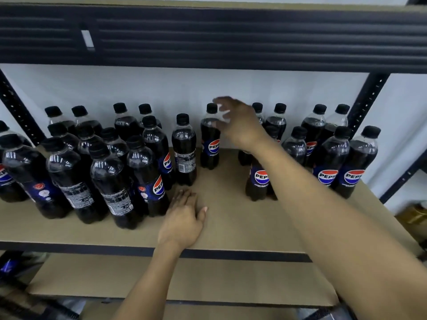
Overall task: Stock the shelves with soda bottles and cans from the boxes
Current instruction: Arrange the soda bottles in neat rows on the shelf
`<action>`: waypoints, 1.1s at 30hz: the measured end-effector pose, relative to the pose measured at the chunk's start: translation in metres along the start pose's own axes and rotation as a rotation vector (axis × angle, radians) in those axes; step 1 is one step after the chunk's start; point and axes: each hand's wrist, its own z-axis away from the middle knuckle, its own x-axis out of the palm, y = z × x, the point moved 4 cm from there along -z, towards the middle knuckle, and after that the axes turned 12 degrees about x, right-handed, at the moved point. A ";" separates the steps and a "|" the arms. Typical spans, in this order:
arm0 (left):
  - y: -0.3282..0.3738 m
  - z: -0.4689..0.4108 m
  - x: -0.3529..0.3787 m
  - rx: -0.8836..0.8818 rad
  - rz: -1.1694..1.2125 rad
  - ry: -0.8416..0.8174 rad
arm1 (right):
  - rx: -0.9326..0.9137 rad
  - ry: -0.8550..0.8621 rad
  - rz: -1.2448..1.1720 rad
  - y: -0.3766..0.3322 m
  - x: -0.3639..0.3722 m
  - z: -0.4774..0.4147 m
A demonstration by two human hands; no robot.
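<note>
Several dark Pepsi bottles with black caps stand on the brown shelf board (231, 218). One cluster fills the left side (101, 167), another the right (332, 158). A lone bottle (209, 144) stands at the back middle. My right hand (238, 123) reaches in beside its neck with fingers spread, blurred, holding nothing. My left hand (184, 218) rests flat on the shelf board, fingers straight, next to the left cluster. A bottle (258, 181) stands partly hidden under my right forearm.
A dark ribbed upper shelf beam (231, 35) hangs overhead. Black perforated uprights (367, 102) frame the bay. A lower shelf board (184, 280) lies below. A yellowish object (413, 218) sits at the far right.
</note>
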 end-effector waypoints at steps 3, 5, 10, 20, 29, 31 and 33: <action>-0.003 0.000 0.002 -0.003 0.024 0.000 | -0.013 -0.071 0.169 -0.008 -0.005 -0.040; -0.005 -0.001 0.001 -0.002 0.045 0.008 | -0.012 -0.139 0.236 -0.006 -0.002 -0.062; -0.005 -0.001 -0.005 -0.043 0.227 0.091 | -0.028 -0.216 0.315 0.003 0.009 -0.083; 0.002 -0.024 -0.018 -0.229 0.425 0.341 | -0.073 -0.140 0.357 0.017 -0.014 -0.074; 0.016 -0.072 -0.012 -0.381 0.342 0.423 | 0.000 -0.180 0.357 0.026 -0.030 -0.067; 0.013 -0.084 -0.011 -0.394 0.380 0.430 | 0.023 -0.177 0.336 0.026 -0.027 -0.066; 0.009 -0.093 -0.008 -0.381 0.447 0.426 | 0.038 -0.136 0.341 0.029 -0.021 -0.066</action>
